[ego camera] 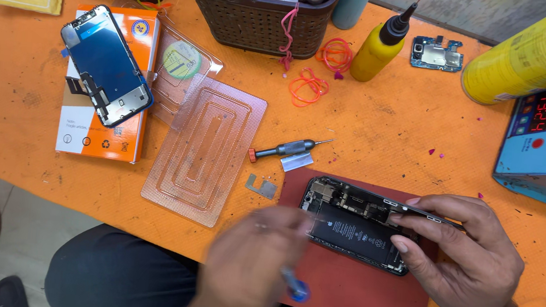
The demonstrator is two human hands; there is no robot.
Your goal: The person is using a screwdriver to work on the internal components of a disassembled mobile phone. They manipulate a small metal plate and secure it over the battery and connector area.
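Observation:
An opened phone body (352, 221) with its black battery and inner parts showing lies on a dark red mat (353, 290). My right hand (466, 253) grips the phone's right end, thumb on the near side and fingers over the far edge. My left hand (248, 268) is blurred with motion just left of the phone, and it holds a thin tool with a blue tip (295, 288). A small metal plate (262, 186) lies on the orange table (385, 130) beside the mat.
A red-handled screwdriver (283, 150) lies above the phone. Further left sit a clear plastic tray (205, 145) and a detached phone screen (106, 65) on an orange box. A brown basket (251, 22), yellow bottle (377, 48), circuit board (436, 54) and blue meter (543, 139) line the back and right.

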